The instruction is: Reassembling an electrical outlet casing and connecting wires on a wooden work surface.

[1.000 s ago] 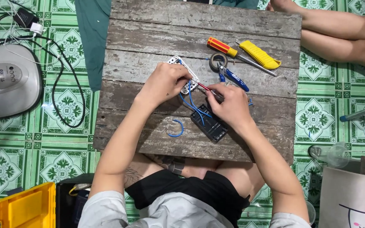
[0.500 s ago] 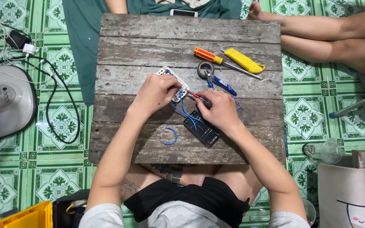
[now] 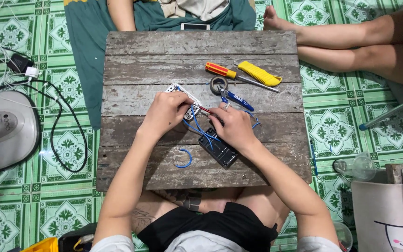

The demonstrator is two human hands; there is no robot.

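Observation:
My left hand (image 3: 164,113) grips a small white perforated switch module (image 3: 186,99) on the wooden table (image 3: 164,51). My right hand (image 3: 233,126) holds a thin red wire (image 3: 204,110) against that module. Blue wires (image 3: 200,130) loop from the module down to a black battery holder (image 3: 219,150) lying under my right wrist. A loose curved piece of blue wire (image 3: 183,159) lies on the plank just below my hands.
Behind my hands lie a red-and-yellow screwdriver (image 3: 222,71), a yellow utility knife (image 3: 259,73), a roll of black tape (image 3: 218,85) and a blue-handled tool (image 3: 235,99). Another person's legs (image 3: 350,42) rest at the table's far right. A white appliance (image 3: 3,130) with black cables sits left.
The view has shifted so the table sits lower and more centred. My hands stay together on the module and wire, hardly moved relative to the table.

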